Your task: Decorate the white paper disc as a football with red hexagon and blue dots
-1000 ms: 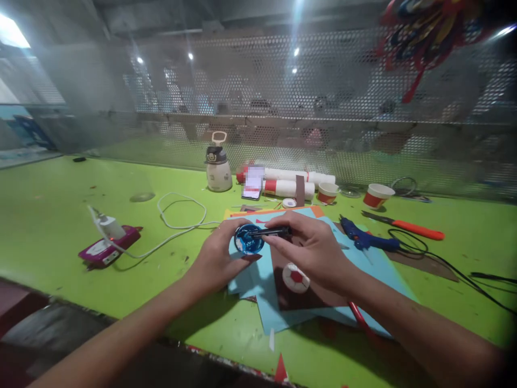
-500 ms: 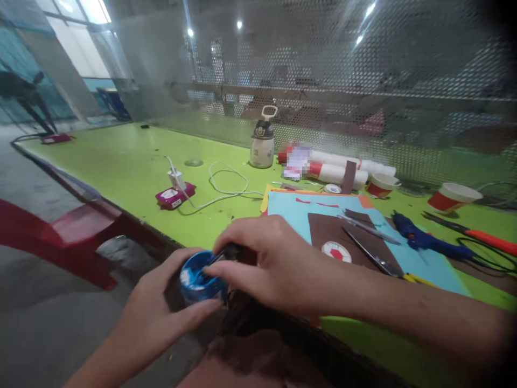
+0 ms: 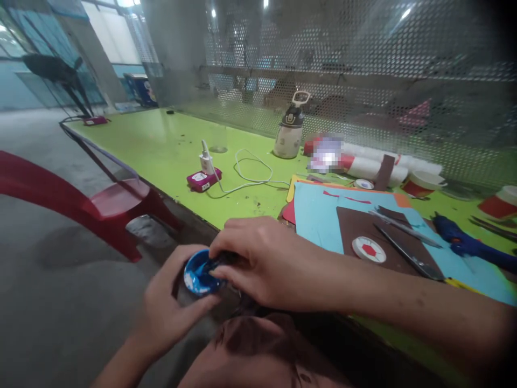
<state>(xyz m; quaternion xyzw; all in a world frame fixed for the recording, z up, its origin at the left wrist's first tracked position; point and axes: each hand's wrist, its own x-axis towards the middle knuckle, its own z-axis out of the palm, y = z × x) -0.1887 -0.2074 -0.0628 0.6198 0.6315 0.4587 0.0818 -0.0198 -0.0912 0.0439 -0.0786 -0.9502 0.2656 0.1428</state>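
Observation:
A small round blue container point(image 3: 197, 276) with white marks is held in front of the table's near edge. My left hand point(image 3: 172, 302) wraps round its left side, thumb along the near side. Fingers of my right hand point(image 3: 246, 261) are pinched at the container's opening, on something dark and partly hidden that I cannot make out. To the right, a white disc with a red hexagon point(image 3: 369, 250) lies on brown paper point(image 3: 351, 226) over light blue sheets point(image 3: 311, 213).
On the green table point(image 3: 149, 140) stand a bottle point(image 3: 288, 134), a magenta socket block point(image 3: 204, 179) with a white cable, paper cups point(image 3: 422, 184), white rolls point(image 3: 367, 166), scissors point(image 3: 407, 253) and a blue glue gun point(image 3: 456, 237). A red chair point(image 3: 81, 207) is at left.
The view has swung left, so the table's things appear farther right. Both hands stay at the blue container, whose opening now faces the camera a little more.

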